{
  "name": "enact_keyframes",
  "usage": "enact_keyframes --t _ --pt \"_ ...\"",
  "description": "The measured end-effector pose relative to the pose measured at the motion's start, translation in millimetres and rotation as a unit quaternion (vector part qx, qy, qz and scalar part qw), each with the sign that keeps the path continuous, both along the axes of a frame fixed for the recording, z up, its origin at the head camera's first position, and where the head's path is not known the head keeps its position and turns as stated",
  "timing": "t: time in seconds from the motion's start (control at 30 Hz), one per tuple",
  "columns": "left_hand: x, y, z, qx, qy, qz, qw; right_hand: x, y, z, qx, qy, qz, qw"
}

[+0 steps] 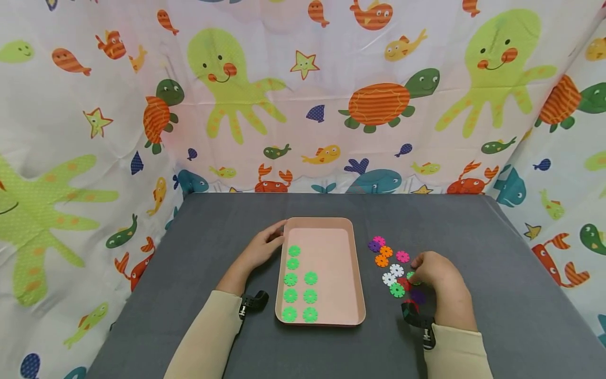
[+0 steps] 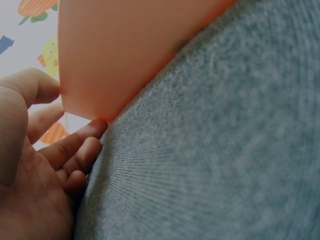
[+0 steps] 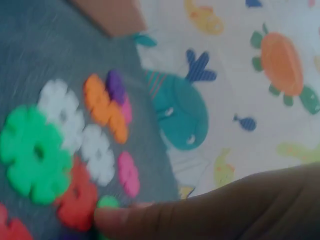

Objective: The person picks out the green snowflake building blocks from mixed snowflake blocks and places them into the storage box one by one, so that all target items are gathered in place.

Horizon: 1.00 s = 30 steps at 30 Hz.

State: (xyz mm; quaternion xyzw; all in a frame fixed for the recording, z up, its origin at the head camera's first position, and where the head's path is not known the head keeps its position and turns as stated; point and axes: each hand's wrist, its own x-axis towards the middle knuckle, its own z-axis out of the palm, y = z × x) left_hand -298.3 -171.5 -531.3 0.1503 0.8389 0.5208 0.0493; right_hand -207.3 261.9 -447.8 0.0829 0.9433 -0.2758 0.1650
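On the grey table lies a shallow pink tray (image 1: 331, 252). Inside its left half, light green notched snowflake discs (image 1: 310, 296) form two columns. My left hand (image 1: 262, 246) holds the tray at its left edge near the far corner; the left wrist view has the thumb (image 2: 45, 87) against the rim and the fingertips (image 2: 100, 127) low by the base. To the right of the tray, my right hand (image 1: 437, 271) pinches a green snowflake disc (image 3: 106, 202) between thumb and fingers, over a loose group of discs. The hand covers most of that disc.
Around the right hand lie white discs (image 1: 396, 270), orange discs (image 1: 381, 260), pink discs (image 1: 402, 256), a purple disc (image 1: 374, 246), red discs (image 3: 77, 195) and another green disc (image 1: 397, 290), some overlapping. A curtain printed with sea animals (image 1: 379, 105) surrounds the table (image 1: 227, 221).
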Motion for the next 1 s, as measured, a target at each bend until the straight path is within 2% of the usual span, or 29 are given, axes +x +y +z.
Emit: enact_keyframes --t 0.1,0.2,0.43,0.6,0.8,1.0 --pt "-0.3 -0.4 0.7 -0.001 0.000 -0.002 1.0000 -0.1 6.7 -5.8 -0.030 -0.013 -0.007 0.999" --pt "-0.3 -0.2 1.9 -0.001 0.004 -0.003 1.0000 0.4 8.0 -7.5 -0.037 -0.014 -0.014 0.999" --pt "-0.6 -0.9 -0.1 -0.002 0.001 -0.002 1.0000 -0.2 3.2 -6.1 -0.035 0.019 -0.021 0.999" --pt "0.3 -0.5 -0.3 -0.001 0.004 -0.003 1.0000 -1.6 3.0 -6.1 -0.083 0.035 -0.026 0.996" --pt "1.7 -0.4 1.7 0.002 0.005 -0.003 1.0000 -3.5 -5.6 -2.9 -0.173 0.073 -0.004 0.982" --pt "1.8 2.8 2.7 0.003 0.002 0.001 1.0000 -5.2 -31.1 3.7 -0.270 0.091 0.012 0.959"
